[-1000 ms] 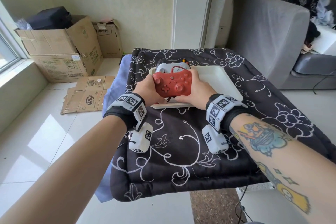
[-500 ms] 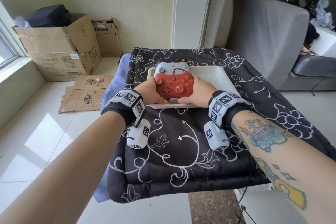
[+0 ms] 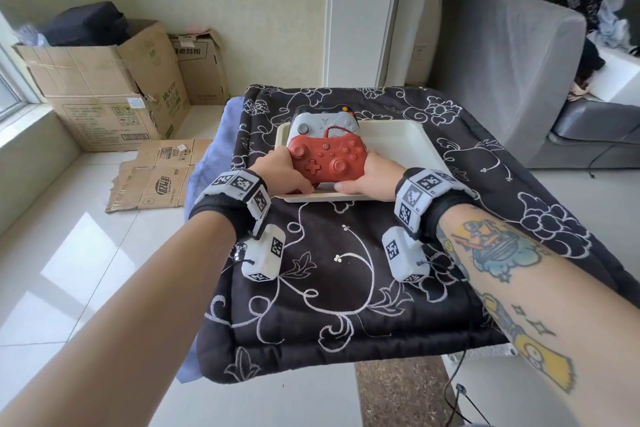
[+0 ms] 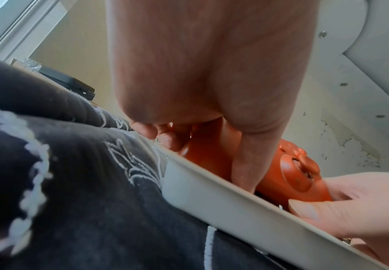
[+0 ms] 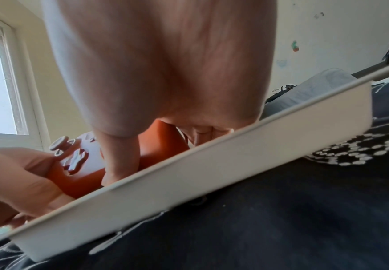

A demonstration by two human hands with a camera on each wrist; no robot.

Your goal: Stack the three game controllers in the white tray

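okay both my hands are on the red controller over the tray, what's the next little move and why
Probably slide the red controller a little farther back, squaring it over the grey controller, then release. Your left hand and right hand grip its ends, and it sits offset toward the white tray's near edge.

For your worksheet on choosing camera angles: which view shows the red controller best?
The head view: the red controller shows its whole face, held by the left hand and right hand over the white tray. Both wrist views show only slices of it behind palms and the tray's wall.
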